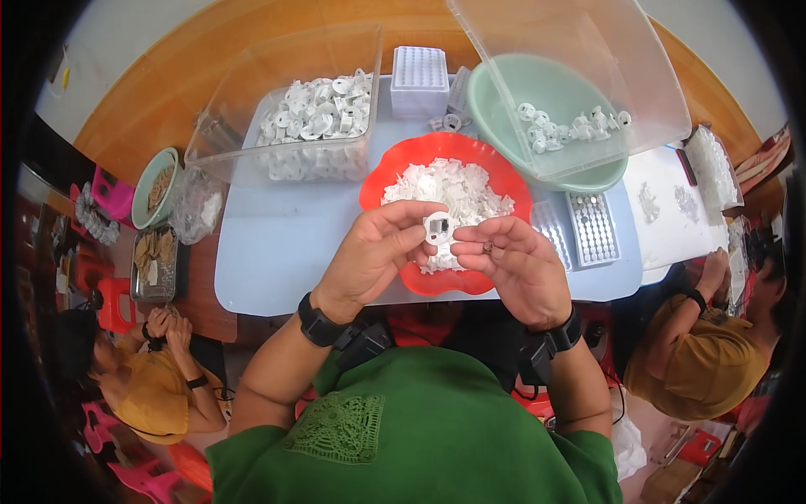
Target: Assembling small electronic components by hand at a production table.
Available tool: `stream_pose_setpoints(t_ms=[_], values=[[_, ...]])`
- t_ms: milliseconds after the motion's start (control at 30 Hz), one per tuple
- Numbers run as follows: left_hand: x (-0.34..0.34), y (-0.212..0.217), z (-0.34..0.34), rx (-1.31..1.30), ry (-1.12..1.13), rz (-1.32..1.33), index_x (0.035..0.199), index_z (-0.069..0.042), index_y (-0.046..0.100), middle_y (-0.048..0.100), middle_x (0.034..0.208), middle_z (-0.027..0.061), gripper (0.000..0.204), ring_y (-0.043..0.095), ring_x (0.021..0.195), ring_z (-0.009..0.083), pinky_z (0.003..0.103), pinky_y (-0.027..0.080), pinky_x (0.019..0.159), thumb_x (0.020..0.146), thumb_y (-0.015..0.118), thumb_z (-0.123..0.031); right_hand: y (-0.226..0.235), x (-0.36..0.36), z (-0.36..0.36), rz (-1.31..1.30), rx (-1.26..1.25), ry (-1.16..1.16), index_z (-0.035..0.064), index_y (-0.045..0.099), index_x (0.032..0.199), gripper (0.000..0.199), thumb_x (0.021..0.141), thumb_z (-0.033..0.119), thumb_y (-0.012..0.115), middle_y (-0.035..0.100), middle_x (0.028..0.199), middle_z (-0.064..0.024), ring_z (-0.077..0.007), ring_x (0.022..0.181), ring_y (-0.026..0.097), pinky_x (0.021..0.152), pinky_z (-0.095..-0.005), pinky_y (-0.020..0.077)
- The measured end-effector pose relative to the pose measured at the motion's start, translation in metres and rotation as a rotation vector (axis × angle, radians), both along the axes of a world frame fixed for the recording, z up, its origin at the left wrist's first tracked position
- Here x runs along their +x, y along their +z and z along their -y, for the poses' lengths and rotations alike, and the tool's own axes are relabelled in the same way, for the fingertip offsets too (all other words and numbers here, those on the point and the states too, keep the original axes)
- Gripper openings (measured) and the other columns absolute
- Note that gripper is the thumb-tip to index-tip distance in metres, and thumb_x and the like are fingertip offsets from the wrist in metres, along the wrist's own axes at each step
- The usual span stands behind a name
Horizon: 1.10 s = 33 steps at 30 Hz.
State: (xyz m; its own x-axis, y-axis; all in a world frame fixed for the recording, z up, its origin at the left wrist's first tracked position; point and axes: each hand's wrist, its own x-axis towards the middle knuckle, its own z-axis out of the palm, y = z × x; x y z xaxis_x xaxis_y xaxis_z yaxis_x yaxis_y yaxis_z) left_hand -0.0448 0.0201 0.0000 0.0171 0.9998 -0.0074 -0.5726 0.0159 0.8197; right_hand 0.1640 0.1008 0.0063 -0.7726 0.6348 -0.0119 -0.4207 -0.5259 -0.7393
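Your left hand [369, 248] pinched round white part [438, 228] between thumb and fingers, above red bowl [501, 168] of white pieces [477, 202]. Your right hand [531, 267], fingers curled, held small brown bit [488, 248] just beside part. Beyond, on pale-blue table [269, 244]: clear box [220, 139] left, green bowl [494, 94] right.

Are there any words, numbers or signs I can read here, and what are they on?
None that I can read.
Round white part in the left hand: dark patch, too small to tell any marks.
Red bowl: no lettering visible.
Green shirt: a lacy patch, no letters.
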Motion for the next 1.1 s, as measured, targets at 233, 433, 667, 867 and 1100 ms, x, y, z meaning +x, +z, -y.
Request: stream_pose_setpoints(t_ms=[233,433,667,867,1100], values=[[0.002,-0.002,0.005,0.013,-0.003,0.071,0.125,0.005,0.051,0.062,0.107,0.0087,0.034,0.059,0.086,0.0104,0.023,0.050,0.075,0.094,0.053,-0.007,0.000,0.001,0.003,0.038,0.047,0.012,-0.0067,0.049,0.114,0.021,0.096,0.001,0.042,0.059,0.112,-0.0259,-0.0298,0.095,0.066,0.081,-0.0356,0.0566],[0.004,0.000,0.008,-0.001,-0.018,0.129,0.124,0.004,0.052,0.061,0.105,0.0065,0.031,0.057,0.087,0.0102,0.024,0.049,0.079,0.094,0.052,-0.005,0.001,0.001,0.005,0.137,0.041,-0.014,-0.0065,0.049,0.114,0.021,0.095,0.002,0.046,0.064,0.098,-0.0240,-0.0281,0.080,0.069,0.061,-0.0317,0.0596],[0.007,-0.003,0.009,0.008,-0.048,0.170,0.125,0.005,0.051,0.062,0.105,0.0075,0.034,0.058,0.086,0.0108,0.024,0.050,0.078,0.094,0.053,-0.009,-0.001,0.003,0.007,0.164,0.164,-0.051,-0.0045,0.056,0.105,0.015,0.092,0.001,0.053,0.067,0.088,-0.0182,-0.0203,0.068,0.066,0.056,-0.0276,0.0559],[0.009,-0.005,0.011,0.007,-0.066,0.147,0.126,0.006,0.050,0.062,0.105,0.0083,0.038,0.060,0.084,0.0107,0.024,0.051,0.074,0.093,0.056,-0.012,0.009,0.005,0.010,0.283,0.361,-0.122,-0.0041,0.060,0.100,0.013,0.089,-0.003,0.056,0.067,0.087,-0.0131,-0.0149,0.068,0.064,0.057,-0.0252,0.0536],[0.009,-0.001,0.017,0.056,-0.096,0.055,0.124,0.005,0.051,0.063,0.106,0.0087,0.037,0.061,0.085,0.0109,0.026,0.053,0.075,0.092,0.058,-0.014,0.025,0.005,0.025,0.375,0.597,-0.199,-0.0044,0.059,0.098,0.011,0.088,-0.008,0.054,0.066,0.088,-0.0118,-0.0139,0.072,0.065,0.058,-0.0224,0.0527]])
